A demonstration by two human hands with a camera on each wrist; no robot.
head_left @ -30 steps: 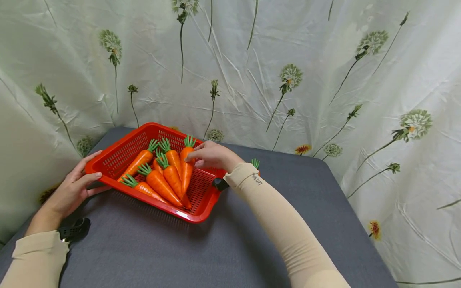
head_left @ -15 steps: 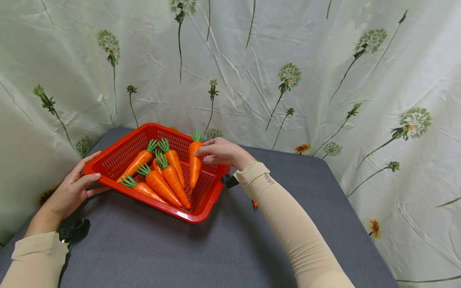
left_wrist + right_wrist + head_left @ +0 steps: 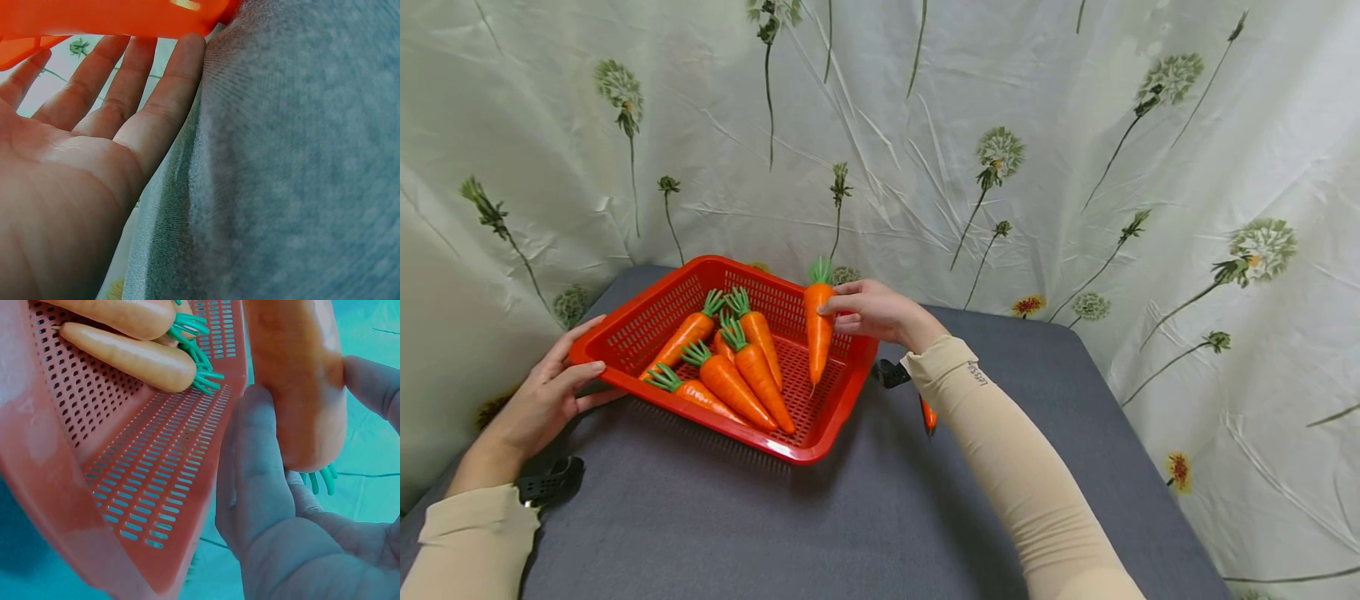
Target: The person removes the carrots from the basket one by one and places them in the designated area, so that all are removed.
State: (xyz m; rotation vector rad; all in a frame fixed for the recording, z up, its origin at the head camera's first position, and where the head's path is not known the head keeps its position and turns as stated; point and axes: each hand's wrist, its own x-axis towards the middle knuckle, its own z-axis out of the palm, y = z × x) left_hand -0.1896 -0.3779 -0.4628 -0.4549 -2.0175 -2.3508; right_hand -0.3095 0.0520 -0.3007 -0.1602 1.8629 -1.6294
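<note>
A red plastic basket (image 3: 842, 414) with slotted walls sits on the left of the table, with several orange carrots (image 3: 762, 383) lying in it, green tops toward the back. My right hand (image 3: 880, 310) pinches one carrot (image 3: 817, 327) between thumb and fingers and holds it upright over the basket's right end, tip down. In the right wrist view, the carrot's (image 3: 300, 375) thick end shows between the fingers. At the basket's left corner, my left hand (image 3: 550, 392) grips the rim, thumb over the edge. The left wrist view shows its fingers (image 3: 169, 103) reaching the basket's outer wall.
One more carrot (image 3: 928, 415) lies on the grey table (image 3: 730, 525) right of the basket, mostly hidden behind my right sleeve. Behind the table hangs a pale curtain (image 3: 895, 158) printed with dandelions. A black strap (image 3: 550, 483) circles my left wrist.
The carrot in my right hand has come up off the others in the basket and moved right, still upright. My left hand keeps its place at the corner.
</note>
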